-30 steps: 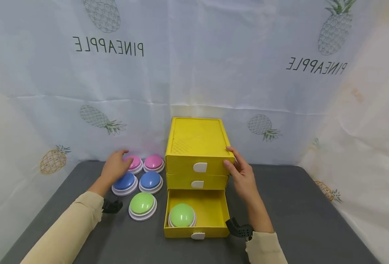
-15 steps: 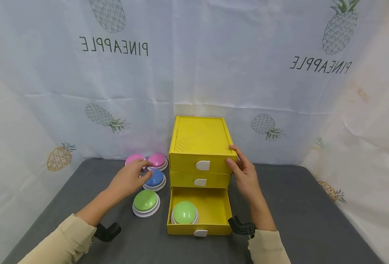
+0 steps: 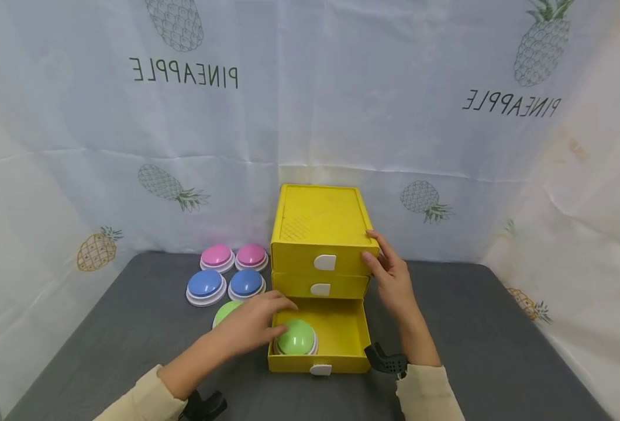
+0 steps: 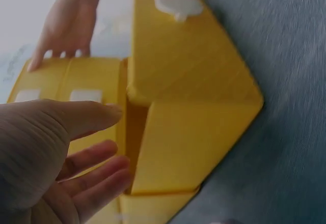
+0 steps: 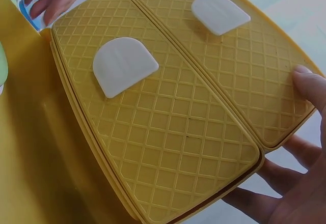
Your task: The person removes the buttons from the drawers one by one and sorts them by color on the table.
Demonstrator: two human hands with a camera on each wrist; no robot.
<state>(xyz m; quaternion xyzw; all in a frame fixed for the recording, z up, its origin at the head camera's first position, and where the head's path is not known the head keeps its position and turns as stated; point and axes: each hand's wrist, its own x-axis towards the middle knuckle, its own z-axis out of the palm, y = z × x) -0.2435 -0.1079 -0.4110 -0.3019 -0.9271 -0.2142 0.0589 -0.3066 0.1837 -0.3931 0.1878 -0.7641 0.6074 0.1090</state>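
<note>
A yellow drawer box (image 3: 320, 216) stands at the back of the dark table. Its bottom drawer (image 3: 344, 363) is pulled out, holding a push button with a green dome (image 3: 296, 338) on a white base. My left hand (image 3: 249, 321) hovers at the drawer's left side, thumb by the green dome, nothing between its fingers. In the left wrist view its fingers (image 4: 99, 183) are spread before the box. My right hand (image 3: 391, 283) grips the box's upper right front corner. In the right wrist view the thumb (image 5: 309, 83) lies on the top drawer's front, the other fingers round the side.
Left of the box stand two pink buttons (image 3: 216, 255), two blue buttons (image 3: 205, 283) and another green button (image 3: 226, 312), partly hidden by my left hand. A pineapple-print cloth (image 3: 341, 105) hangs behind the table. The upper drawers with white tabs (image 3: 324, 262) are closed.
My left hand has moved from the pink and blue buttons at the left, rightward and nearer, to the open drawer. The right hand stays at the box's corner.
</note>
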